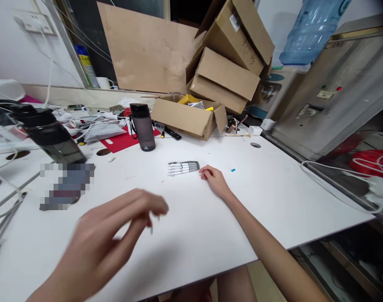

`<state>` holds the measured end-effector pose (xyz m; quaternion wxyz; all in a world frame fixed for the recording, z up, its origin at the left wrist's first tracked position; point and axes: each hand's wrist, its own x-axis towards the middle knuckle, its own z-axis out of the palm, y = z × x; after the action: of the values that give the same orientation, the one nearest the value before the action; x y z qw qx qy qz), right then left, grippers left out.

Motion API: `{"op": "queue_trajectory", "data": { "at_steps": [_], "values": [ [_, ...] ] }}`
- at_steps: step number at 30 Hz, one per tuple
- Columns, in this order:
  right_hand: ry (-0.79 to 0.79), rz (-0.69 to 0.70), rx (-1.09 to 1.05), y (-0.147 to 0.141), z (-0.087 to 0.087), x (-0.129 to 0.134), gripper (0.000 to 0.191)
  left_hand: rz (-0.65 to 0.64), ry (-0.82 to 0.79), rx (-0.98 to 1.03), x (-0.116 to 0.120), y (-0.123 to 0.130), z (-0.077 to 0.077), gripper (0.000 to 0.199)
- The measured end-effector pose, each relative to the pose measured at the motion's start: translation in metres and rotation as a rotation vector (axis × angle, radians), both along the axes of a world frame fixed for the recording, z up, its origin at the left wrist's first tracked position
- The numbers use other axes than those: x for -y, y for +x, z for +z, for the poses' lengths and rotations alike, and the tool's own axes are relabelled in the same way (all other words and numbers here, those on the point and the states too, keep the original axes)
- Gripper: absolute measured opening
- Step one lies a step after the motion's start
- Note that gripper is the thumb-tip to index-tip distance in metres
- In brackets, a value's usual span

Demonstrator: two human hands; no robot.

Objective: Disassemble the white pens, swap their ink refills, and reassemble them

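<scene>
The pens [183, 168] lie side by side in a neat row, toward the back edge of the tabletop [204, 218]; whether any remain to be added does not show. The left hand [108, 233] hangs over the front side, fingers arched, thumb close under them; what it holds, if anything, is blurred. The right hand [216, 179] rests at the row's right end, fingers curled; I cannot tell whether they grip.

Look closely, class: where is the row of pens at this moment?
In the head view, the row of pens lies near the centre of the white table, just left of the right hand.
</scene>
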<state>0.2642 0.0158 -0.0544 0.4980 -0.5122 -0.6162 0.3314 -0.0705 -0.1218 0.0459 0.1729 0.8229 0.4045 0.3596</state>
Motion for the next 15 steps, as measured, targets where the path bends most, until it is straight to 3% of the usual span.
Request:
{"op": "queue_trajectory", "data": {
  "at_steps": [2, 4, 9, 12, 15],
  "values": [
    [-0.006, -0.005, 0.012, 0.000, 0.001, 0.001, 0.024, 0.012, -0.088, -0.049, -0.038, 0.030, 0.016, 0.025],
    [-0.015, -0.010, 0.027, -0.001, 0.003, 0.002, 0.024, 0.030, -0.133, -0.035, -0.075, 0.051, 0.014, 0.026],
    [0.042, -0.104, 0.077, -0.002, 0.004, 0.001, 0.023, 0.156, -0.081, -0.084, -0.138, 0.063, -0.036, 0.016],
    [0.078, -0.145, 0.097, -0.001, 0.003, 0.000, 0.023, 0.240, -0.103, -0.042, -0.151, 0.061, -0.059, 0.009],
    [0.077, -0.154, 0.114, 0.000, 0.000, -0.002, 0.023, 0.236, -0.134, -0.030, -0.151, 0.060, -0.069, 0.010]
  ]
}}
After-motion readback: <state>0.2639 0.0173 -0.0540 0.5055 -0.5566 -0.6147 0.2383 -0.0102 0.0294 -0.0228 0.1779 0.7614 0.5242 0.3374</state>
